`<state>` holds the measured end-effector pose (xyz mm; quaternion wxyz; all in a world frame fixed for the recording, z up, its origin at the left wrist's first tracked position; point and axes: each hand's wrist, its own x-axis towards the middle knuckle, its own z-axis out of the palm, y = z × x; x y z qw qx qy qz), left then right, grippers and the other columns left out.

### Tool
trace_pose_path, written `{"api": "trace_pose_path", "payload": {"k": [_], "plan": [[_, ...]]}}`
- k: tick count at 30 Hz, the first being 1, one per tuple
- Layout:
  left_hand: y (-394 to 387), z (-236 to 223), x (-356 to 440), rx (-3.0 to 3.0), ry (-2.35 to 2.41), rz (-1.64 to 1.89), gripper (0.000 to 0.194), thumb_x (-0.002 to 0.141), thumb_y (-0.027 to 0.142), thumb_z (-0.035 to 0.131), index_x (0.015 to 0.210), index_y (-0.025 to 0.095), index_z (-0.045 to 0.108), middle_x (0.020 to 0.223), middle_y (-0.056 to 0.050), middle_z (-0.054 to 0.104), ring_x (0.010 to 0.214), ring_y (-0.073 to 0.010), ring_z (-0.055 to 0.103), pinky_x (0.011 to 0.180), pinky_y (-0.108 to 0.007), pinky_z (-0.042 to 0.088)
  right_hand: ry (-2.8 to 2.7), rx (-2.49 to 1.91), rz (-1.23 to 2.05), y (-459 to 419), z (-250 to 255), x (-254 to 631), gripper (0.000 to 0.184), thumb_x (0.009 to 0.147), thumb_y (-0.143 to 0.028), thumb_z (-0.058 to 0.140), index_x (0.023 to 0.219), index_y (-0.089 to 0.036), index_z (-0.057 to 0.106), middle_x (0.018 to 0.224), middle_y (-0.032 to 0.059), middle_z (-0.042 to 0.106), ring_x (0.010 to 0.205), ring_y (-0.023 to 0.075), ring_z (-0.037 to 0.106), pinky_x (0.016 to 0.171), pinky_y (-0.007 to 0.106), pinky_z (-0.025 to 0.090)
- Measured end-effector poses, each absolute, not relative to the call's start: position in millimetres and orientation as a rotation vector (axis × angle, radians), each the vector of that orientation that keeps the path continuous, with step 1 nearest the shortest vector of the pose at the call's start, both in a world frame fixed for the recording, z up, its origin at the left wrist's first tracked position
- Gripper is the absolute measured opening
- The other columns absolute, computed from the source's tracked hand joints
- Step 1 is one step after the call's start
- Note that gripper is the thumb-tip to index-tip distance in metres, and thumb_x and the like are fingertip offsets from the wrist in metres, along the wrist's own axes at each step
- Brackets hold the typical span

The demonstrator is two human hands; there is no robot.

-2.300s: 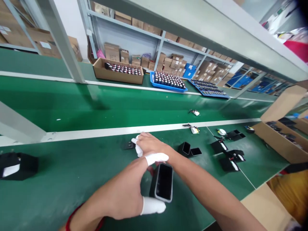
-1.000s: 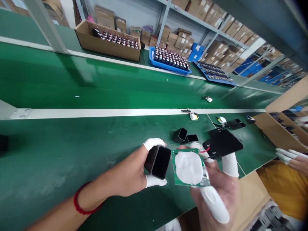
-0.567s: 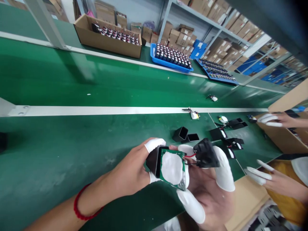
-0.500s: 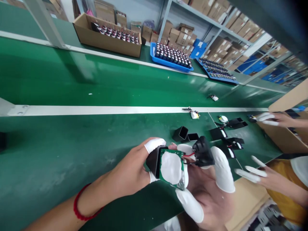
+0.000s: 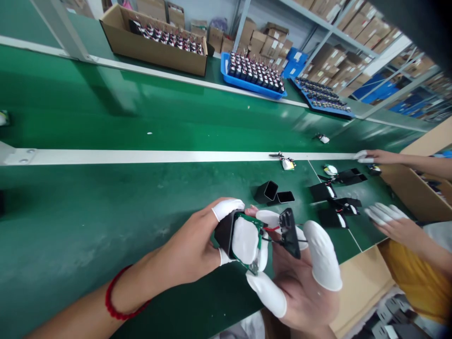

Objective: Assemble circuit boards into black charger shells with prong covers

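My left hand point(image 5: 197, 242), in white finger cots, grips a black square plastic housing point(image 5: 223, 234) whose open end faces right. At that opening is a green circuit board point(image 5: 262, 231) covered by a white pad point(image 5: 245, 240); its left edge sits inside the housing. My right hand point(image 5: 300, 278), also in finger cots, holds the board's right end between thumb and fingers. Red and black wires run from the board to a black end cap point(image 5: 290, 233), which stands tilted among my right fingers. Beyond my hands lie two empty black housings point(image 5: 267, 191).
Several housings with boards point(image 5: 322, 191) lie to the right, near a co-worker's hands point(image 5: 390, 219). A loose board point(image 5: 287, 163) rests by the white strip point(image 5: 158, 156). Along the back stand a cardboard box point(image 5: 151, 49) and blue trays point(image 5: 254, 89) of parts.
The circuit board has moved left, deeper into the housing. The black end cap has turned to show its edge. One co-worker's hand has moved to the white strip; the other has shifted right.
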<state>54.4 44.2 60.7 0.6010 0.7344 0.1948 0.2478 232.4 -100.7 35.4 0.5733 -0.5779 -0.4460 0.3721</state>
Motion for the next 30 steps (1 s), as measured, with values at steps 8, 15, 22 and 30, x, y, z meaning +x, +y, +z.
{"api": "trace_pose_path", "payload": {"k": [8, 15, 22, 30], "plan": [[45, 59, 54, 1.727, 0.429, 0.591, 0.057, 0.074, -0.003, 0.062, 0.124, 0.024, 0.051, 0.127, -0.007, 0.063, 0.115, -0.0235, 0.064, 0.096, -0.033, 0.052, -1.220, -1.390, 0.805, -96, 36, 227, 0.090, 0.068, -0.037, 0.087, 0.147, -0.036, 0.046, 0.131, 0.0059, 0.067, 0.127, 0.0411, 0.057, 0.106, 0.055, 0.053], [42, 57, 54, 1.712, 0.454, 0.615, 0.050, 0.079, 0.006, 0.065, 0.124, 0.023, 0.051, 0.129, -0.007, 0.063, 0.115, -0.0244, 0.065, 0.097, -0.033, 0.053, -1.249, -1.449, 0.739, -102, 28, 232, 0.073, 0.070, -0.025, 0.086, 0.136, -0.038, 0.059, 0.122, 0.0023, 0.072, 0.124, 0.0386, 0.060, 0.108, 0.053, 0.052], [42, 61, 56, 1.687, 0.453, 0.648, 0.043, 0.081, 0.017, 0.072, 0.121, 0.022, 0.056, 0.123, -0.007, 0.068, 0.112, -0.0238, 0.067, 0.099, -0.032, 0.052, -1.301, -1.416, 0.598, -96, 34, 216, 0.087, 0.070, -0.018, 0.085, 0.145, -0.039, 0.046, 0.139, 0.0018, 0.061, 0.119, 0.0371, 0.064, 0.103, 0.052, 0.055], [42, 56, 56, 1.707, 0.558, 0.560, 0.047, 0.081, 0.018, 0.070, 0.125, 0.019, 0.054, 0.124, -0.008, 0.065, 0.108, -0.0231, 0.066, 0.092, -0.031, 0.054, -1.166, -1.375, 0.769, -86, 50, 207, 0.104, 0.069, -0.020, 0.087, 0.154, -0.036, 0.029, 0.154, 0.0058, 0.045, 0.146, 0.0362, 0.033, 0.122, 0.057, 0.025]]}}
